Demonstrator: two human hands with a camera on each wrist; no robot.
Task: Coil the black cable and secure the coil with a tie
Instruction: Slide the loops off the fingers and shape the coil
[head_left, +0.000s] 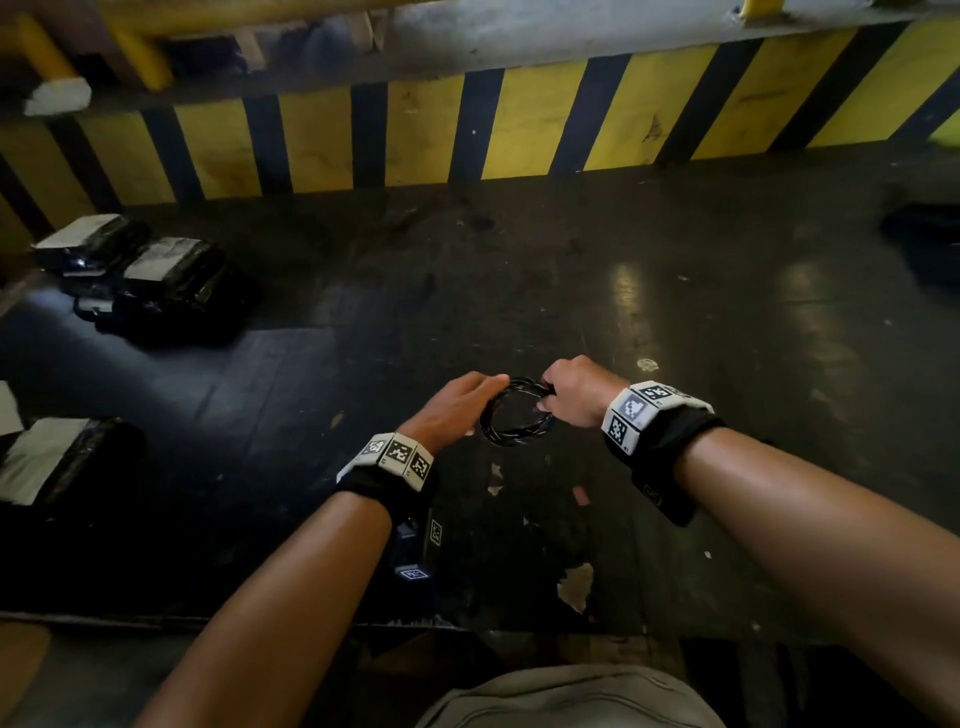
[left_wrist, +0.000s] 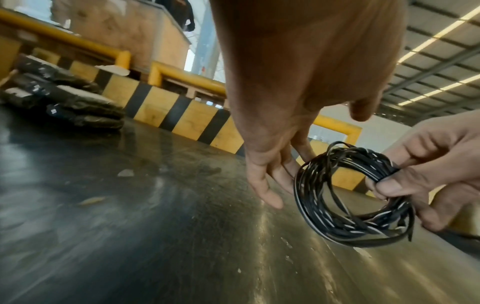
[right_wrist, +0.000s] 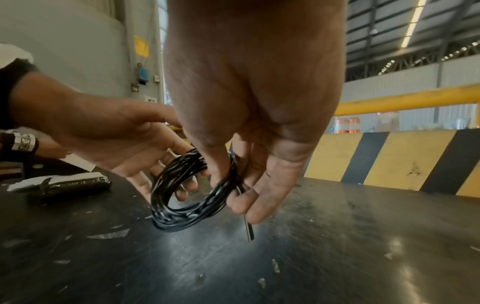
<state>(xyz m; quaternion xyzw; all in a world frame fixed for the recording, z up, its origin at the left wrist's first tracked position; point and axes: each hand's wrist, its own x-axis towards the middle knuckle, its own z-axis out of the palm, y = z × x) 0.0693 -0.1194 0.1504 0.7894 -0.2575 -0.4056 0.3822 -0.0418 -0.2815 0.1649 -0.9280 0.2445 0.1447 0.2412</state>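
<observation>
The black cable (head_left: 511, 432) is wound into a small round coil of several loops, held just above the dark table (head_left: 675, 312). My right hand (head_left: 576, 389) pinches the coil's right side between thumb and fingers (right_wrist: 244, 201). A short stiff black end (right_wrist: 248, 230) sticks down below that grip; whether it is the cable's tip or a tie I cannot tell. My left hand (head_left: 452, 408) is on the coil's left side, its fingers (left_wrist: 267, 185) nearly straight and touching the loops (left_wrist: 337, 226) from behind. In the right wrist view the coil (right_wrist: 182, 214) hangs between both hands.
Black wrapped packages with white labels lie at the table's far left (head_left: 156, 280) and near left (head_left: 52, 462). A yellow-and-black striped barrier (head_left: 467, 130) runs along the far side. A dark object (head_left: 924, 244) sits at the right. The table's front edge (head_left: 260, 618) is near my body.
</observation>
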